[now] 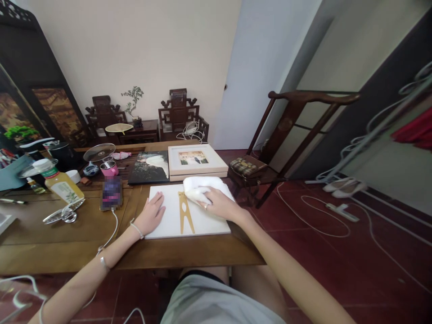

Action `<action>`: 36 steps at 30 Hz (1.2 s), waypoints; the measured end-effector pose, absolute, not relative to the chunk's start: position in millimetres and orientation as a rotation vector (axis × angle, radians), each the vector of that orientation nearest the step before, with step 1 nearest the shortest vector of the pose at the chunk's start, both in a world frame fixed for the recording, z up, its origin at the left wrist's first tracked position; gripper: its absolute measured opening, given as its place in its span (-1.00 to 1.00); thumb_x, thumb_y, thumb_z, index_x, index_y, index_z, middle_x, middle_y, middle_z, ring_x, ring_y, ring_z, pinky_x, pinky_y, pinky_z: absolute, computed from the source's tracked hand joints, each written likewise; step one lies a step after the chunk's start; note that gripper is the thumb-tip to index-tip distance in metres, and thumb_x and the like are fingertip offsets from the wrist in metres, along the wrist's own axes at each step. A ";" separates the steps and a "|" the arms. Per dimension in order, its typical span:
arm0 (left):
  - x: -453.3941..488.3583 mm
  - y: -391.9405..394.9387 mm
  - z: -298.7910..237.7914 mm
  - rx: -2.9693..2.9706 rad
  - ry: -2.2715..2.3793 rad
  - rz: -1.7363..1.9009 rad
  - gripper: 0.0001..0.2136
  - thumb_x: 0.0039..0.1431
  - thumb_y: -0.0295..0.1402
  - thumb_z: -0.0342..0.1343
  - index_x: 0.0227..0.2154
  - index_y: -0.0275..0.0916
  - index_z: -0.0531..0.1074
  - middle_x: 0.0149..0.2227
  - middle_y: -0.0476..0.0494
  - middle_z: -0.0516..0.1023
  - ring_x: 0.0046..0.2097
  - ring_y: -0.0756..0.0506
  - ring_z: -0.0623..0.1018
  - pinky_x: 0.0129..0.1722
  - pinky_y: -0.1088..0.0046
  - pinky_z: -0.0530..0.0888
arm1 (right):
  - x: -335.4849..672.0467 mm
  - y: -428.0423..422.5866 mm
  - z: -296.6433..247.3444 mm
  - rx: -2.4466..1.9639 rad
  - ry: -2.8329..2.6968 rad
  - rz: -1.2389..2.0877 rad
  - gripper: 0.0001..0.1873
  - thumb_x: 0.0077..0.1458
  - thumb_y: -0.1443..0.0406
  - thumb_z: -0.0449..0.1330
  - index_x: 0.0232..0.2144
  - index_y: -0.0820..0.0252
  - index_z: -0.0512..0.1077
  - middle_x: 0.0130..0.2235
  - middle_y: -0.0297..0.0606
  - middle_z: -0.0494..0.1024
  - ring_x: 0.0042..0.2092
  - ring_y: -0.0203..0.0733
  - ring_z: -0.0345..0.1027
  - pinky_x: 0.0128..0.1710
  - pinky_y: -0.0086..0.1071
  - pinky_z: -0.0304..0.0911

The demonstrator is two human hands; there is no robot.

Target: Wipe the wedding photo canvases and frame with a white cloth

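A white flat panel (pixel 168 224) lies on the wooden table near its front edge. In its middle is a tan A-shaped piece (pixel 184 207) with an oval hole, perhaps a picture-frame stand; I cannot tell whether it is attached. My left hand (pixel 153 215) rests flat on the panel's left edge, fingers stretched out. A bunched white cloth (pixel 199 184) is gripped by my right hand (pixel 214 201) at the panel's upper right, touching the top of the tan piece. Part of the cloth is hidden under my fingers.
Behind the panel are a framed photo (pixel 199 159) and a dark picture (pixel 149 167). A phone (pixel 111 194) with a cable, a yellow bottle (pixel 65 186), a pink mug (pixel 110 169) and a shiny metal object (pixel 64 213) stand or lie leftward. A wooden chair (pixel 286 121) holds a plaid bag (pixel 248 166).
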State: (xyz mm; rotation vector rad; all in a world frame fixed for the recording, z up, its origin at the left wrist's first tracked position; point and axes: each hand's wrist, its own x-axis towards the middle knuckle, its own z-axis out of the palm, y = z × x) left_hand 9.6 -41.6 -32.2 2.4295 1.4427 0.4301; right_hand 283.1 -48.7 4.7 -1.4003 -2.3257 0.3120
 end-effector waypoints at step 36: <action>5.7 -37.5 -40.4 2.505 1.445 0.454 -0.55 0.30 -0.28 -0.26 0.20 -0.32 0.11 0.30 -0.35 0.05 0.32 -0.22 0.01 0.24 -0.06 0.01 | 288.8 -63.0 0.8 -1.233 -2.411 0.231 -0.70 0.08 0.36 0.07 -0.16 0.39 0.47 0.04 0.09 0.42 0.12 0.09 0.22 0.14 -0.08 0.08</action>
